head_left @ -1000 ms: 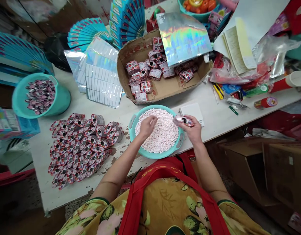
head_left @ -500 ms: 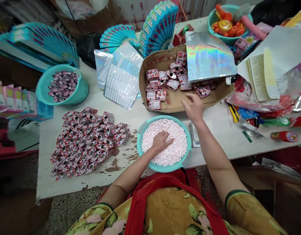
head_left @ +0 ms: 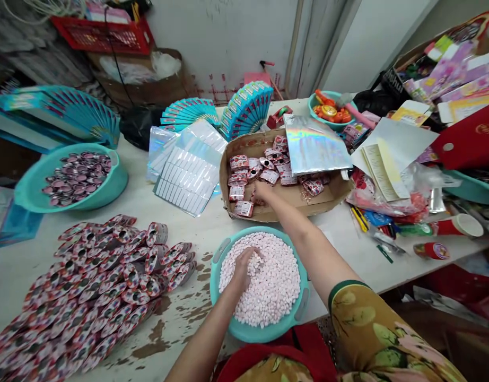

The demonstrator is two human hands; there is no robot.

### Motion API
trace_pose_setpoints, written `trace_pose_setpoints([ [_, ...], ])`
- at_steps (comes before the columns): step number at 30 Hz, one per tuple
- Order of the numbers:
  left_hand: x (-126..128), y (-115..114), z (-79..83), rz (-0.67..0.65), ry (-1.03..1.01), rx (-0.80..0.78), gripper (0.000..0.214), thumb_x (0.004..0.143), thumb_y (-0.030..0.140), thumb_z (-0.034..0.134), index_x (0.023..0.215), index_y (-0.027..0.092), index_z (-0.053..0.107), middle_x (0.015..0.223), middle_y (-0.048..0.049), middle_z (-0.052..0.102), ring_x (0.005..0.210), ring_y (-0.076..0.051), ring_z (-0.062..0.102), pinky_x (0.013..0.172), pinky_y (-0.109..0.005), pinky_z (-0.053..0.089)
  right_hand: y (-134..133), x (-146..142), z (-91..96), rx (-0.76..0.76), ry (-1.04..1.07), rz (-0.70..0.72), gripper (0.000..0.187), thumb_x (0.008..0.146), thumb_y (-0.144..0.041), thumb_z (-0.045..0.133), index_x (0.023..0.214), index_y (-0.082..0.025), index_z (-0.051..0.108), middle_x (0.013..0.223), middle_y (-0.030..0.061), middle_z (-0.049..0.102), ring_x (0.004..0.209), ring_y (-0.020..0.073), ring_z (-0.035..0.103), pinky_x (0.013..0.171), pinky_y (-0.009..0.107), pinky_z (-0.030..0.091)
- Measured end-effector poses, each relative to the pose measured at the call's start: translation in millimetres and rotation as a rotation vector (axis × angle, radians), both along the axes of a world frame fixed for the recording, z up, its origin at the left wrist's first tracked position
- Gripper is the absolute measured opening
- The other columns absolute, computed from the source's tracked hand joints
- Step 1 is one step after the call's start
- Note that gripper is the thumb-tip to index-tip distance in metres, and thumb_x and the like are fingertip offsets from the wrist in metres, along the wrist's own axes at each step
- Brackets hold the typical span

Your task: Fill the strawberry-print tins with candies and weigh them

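My left hand [head_left: 244,267] is dug into small pink-white candies in a teal basin [head_left: 228,323] at the table's near edge, fingers curled among them. My right hand [head_left: 262,192] reaches forward into a shallow cardboard tray [head_left: 308,199] holding red-and-white printed packets [head_left: 244,180]. Its fingers close around one packet near the tray's front. A big heap of similar filled packets [head_left: 97,281] lies on the table to the left.
A teal bowl of shiny round lids [head_left: 69,175] stands far left. Holographic foil sheets [head_left: 192,164] and fanned blue boxes [head_left: 244,109] lie behind. Papers, bags, tubes and a second toy-filled bowl [head_left: 328,111] crowd the right side.
My right hand dropped its packet, then reached forward into the cardboard tray. My left hand sank deeper into the candies. The camera tilted up.
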State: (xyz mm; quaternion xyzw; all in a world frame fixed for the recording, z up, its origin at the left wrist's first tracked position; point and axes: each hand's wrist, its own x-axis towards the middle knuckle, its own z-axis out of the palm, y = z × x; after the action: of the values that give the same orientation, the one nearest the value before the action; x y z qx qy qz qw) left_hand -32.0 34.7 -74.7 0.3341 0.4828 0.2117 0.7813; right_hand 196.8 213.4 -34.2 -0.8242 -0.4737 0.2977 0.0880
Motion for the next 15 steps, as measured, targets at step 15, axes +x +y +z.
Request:
trace_pose_setpoints([
  [15,10.8,-1.5,38.7,-0.019,-0.224,-0.496,0.025,0.078,0.037,0.068,0.077,0.019,0.050,0.059,0.0035,0.051,0.040,-0.007,0.043,0.037,-0.018,0.026,-307.8,-71.0,39.8,0.633,0.713,-0.613,0.062,0.052,-0.042,0.090,0.107,-0.019,0.071,0.100,0.0056,0.075,0.092,0.0231,0.070,0.085,0.038,0.057],
])
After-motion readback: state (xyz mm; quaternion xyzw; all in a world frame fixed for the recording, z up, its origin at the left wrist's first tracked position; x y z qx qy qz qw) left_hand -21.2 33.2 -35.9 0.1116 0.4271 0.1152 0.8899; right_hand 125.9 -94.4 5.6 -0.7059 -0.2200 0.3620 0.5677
